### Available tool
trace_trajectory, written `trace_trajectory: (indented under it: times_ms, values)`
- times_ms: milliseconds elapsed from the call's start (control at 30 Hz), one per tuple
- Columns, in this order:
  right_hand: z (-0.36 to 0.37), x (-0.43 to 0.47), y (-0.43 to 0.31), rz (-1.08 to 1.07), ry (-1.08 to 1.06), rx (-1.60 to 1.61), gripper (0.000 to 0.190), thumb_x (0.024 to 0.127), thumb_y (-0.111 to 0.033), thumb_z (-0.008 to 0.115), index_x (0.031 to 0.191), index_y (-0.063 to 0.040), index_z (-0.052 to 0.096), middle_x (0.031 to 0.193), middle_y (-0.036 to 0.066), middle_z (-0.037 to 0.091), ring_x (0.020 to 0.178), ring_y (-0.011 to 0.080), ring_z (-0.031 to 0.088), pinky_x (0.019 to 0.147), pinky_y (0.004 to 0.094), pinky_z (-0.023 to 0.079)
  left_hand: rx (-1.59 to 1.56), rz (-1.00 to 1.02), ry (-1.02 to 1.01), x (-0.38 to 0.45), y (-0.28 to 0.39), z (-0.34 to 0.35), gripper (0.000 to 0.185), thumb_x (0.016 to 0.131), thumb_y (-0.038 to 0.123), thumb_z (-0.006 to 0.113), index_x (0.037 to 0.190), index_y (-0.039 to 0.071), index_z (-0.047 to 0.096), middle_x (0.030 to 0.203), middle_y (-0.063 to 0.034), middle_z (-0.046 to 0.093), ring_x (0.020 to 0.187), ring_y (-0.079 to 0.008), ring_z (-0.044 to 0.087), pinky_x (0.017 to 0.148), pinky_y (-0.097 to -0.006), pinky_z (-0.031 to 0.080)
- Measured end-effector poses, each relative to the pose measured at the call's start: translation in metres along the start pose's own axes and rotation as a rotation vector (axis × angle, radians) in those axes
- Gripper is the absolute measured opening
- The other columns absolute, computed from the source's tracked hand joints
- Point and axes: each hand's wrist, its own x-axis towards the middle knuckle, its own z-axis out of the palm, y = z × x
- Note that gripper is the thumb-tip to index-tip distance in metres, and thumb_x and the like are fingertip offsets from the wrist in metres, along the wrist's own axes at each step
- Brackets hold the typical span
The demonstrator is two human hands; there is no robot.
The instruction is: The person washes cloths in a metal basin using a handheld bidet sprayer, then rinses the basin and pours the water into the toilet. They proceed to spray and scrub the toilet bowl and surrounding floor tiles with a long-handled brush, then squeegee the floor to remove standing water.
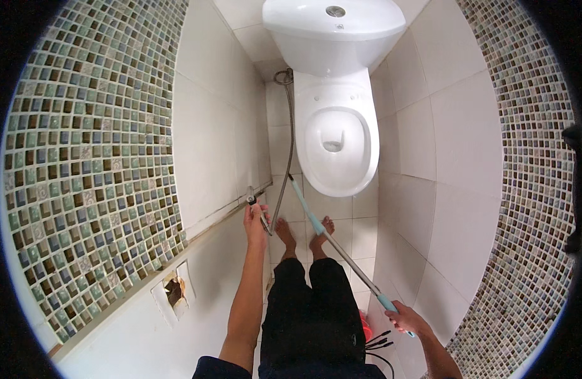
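My left hand [256,219] grips a handheld bidet sprayer [252,199] at the left wall, its head pointing away from me. From the handle's lower end a grey flexible hose [290,137] runs up beside the toilet. In my right hand [407,318], low on the right, is the light-blue grip of a long metal pole [345,256]. The pole slants up and left past my feet, ending in a thin blue section and dark tip beside the hose. Ahead stands a white toilet [336,187], its bowl uncovered, with a little water at the bottom.
Tiled walls with mosaic [96,142] close in on both sides. A ragged hole [175,290] breaks the left wall. Behind my right leg are a red container [366,326] and several black cables [378,342]. My bare feet [285,234] stand on the tiled floor [329,208].
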Motion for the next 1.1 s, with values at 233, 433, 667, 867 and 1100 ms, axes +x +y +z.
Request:
trace_trajectory:
  times_ms: [233, 433, 667, 867, 1100]
  values:
    - [0.040, 0.154, -0.040, -0.199, 0.014, 0.052, 0.040, 0.096, -0.042, 0.048, 0.110, -0.004, 0.047, 0.065, 0.004, 0.051, 0.046, 0.0140, 0.049, 0.041, 0.0312, 0.041, -0.060, 0.101, -0.131, -0.036, 0.026, 0.016, 0.038, 0.095, 0.037, 0.055, 0.119, 0.008, 0.051, 0.091, -0.0051, 0.059, 0.062, -0.0118, 0.053, 0.051, -0.0247, 0.043]
    - [0.090, 0.352, -0.230, -0.593, 0.094, 0.013, 0.039, 0.096, -0.035, 0.040, 0.110, 0.001, 0.043, 0.067, 0.013, 0.055, 0.047, 0.0223, 0.053, 0.044, 0.0333, 0.041, -0.184, 0.076, -0.075, -0.059, 0.038, 0.016, 0.038, 0.094, 0.037, 0.055, 0.118, 0.009, 0.050, 0.090, -0.0054, 0.058, 0.059, -0.0146, 0.053, 0.049, -0.0264, 0.042]
    - [0.097, 0.445, -0.338, -0.576, 0.153, 0.243, 0.045, 0.097, -0.041, 0.042, 0.111, 0.001, 0.042, 0.068, 0.014, 0.054, 0.054, 0.0259, 0.057, 0.049, 0.0410, 0.047, -0.172, 0.003, -0.165, -0.062, 0.020, 0.005, 0.036, 0.095, 0.037, 0.054, 0.118, 0.010, 0.050, 0.089, -0.0051, 0.058, 0.059, -0.0158, 0.054, 0.049, -0.0279, 0.042]
    - [0.092, 0.482, -0.137, -0.757, 0.860, -0.365, 0.054, 0.096, -0.042, 0.043, 0.126, 0.003, 0.047, 0.119, 0.034, 0.051, 0.108, 0.0471, 0.053, 0.093, 0.0484, 0.043, -0.242, -0.183, -0.102, -0.050, 0.005, -0.004, 0.033, 0.096, 0.036, 0.053, 0.118, 0.012, 0.052, 0.087, -0.0033, 0.061, 0.058, -0.0136, 0.055, 0.049, -0.0277, 0.042]
    - [0.037, 0.333, 0.020, -0.024, 0.294, -0.084, 0.054, 0.097, -0.045, 0.037, 0.125, 0.000, 0.043, 0.110, 0.032, 0.058, 0.094, 0.0461, 0.061, 0.084, 0.0478, 0.050, -0.090, -0.198, -0.128, -0.044, -0.031, -0.036, 0.034, 0.096, 0.034, 0.054, 0.119, 0.008, 0.052, 0.087, -0.0033, 0.061, 0.058, -0.0119, 0.054, 0.048, -0.0248, 0.042]
